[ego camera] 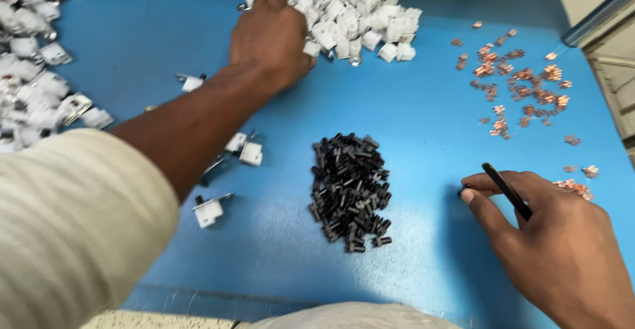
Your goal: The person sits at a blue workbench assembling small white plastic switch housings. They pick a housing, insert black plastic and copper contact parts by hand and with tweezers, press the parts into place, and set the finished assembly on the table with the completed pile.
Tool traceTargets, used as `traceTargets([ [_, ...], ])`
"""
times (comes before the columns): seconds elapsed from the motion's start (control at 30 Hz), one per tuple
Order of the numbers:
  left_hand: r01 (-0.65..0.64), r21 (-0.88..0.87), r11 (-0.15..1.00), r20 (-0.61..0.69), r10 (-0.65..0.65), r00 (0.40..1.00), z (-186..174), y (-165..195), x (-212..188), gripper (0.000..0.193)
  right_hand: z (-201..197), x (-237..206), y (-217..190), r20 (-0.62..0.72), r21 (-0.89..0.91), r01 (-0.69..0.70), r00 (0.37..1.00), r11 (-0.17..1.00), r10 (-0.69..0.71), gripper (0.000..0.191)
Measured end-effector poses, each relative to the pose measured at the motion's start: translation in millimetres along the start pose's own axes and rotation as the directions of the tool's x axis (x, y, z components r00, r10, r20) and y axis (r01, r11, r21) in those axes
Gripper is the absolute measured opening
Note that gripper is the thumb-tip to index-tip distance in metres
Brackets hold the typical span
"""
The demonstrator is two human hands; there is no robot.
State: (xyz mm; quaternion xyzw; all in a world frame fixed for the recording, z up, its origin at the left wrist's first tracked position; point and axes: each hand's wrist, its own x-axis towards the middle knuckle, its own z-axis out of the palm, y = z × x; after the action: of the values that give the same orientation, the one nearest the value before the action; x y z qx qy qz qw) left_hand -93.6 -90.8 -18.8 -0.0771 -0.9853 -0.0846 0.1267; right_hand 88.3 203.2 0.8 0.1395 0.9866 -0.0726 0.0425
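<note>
My left hand (271,38) reaches far across the blue table (423,124) and rests palm down on the near edge of a heap of small white plastic parts (350,15), its fingers closed among them. My right hand (549,236) lies at the lower right, holding a thin black tool (506,190) that slants across its fingers. A pile of small black plastic pieces (350,193) sits between the two hands. Small copper-coloured metal pieces (522,84) lie scattered beyond the right hand.
A second heap of white parts with metal clips (33,58) fills the left edge. A few loose white parts (211,210) lie under my left forearm. A metal rail (595,18) runs along the table's right side.
</note>
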Motion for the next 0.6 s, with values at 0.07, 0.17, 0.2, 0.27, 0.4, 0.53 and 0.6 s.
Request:
traceTargets([
  [0.07,-0.016,-0.018,1.000,0.041,0.016,0.999,2.9,-4.5,1.5,0.030,-5.5,-2.9,-10.2,0.032,-0.016,-0.104,0.994,0.994,0.105,0.029],
  [0.17,-0.051,-0.043,0.998,0.021,0.052,0.998,1.9,-6.2,-3.4,0.029,-6.7,-7.8,-18.9,0.056,-0.052,-0.170,0.983,0.984,0.172,0.029],
  [0.2,-0.064,-0.054,0.996,0.003,0.065,0.998,2.1,-6.5,-6.2,0.031,-6.3,-9.4,-18.4,0.039,-0.052,-0.169,0.984,0.984,0.171,0.029],
  [0.27,-0.052,-0.064,0.997,0.068,0.057,0.996,2.8,-7.7,-6.6,0.031,-4.4,-11.0,-14.3,0.020,-0.033,-0.123,0.992,0.992,0.124,0.031],
  [0.4,-0.168,-0.062,0.984,0.026,0.170,0.985,11.2,-5.9,1.6,0.042,-2.4,-5.2,-2.1,-0.001,0.035,-0.033,0.999,0.999,0.034,0.032],
  [0.53,-0.201,-0.094,0.975,0.068,0.208,0.976,8.1,-1.7,7.4,0.040,-6.0,-0.8,5.4,0.117,-0.042,-0.168,0.978,0.985,0.171,0.029],
  [0.6,-0.065,-0.169,0.983,0.197,0.098,0.975,-1.5,3.7,2.6,0.036,-6.3,-0.7,6.9,0.141,0.045,-0.193,0.973,0.980,0.185,0.028],
])
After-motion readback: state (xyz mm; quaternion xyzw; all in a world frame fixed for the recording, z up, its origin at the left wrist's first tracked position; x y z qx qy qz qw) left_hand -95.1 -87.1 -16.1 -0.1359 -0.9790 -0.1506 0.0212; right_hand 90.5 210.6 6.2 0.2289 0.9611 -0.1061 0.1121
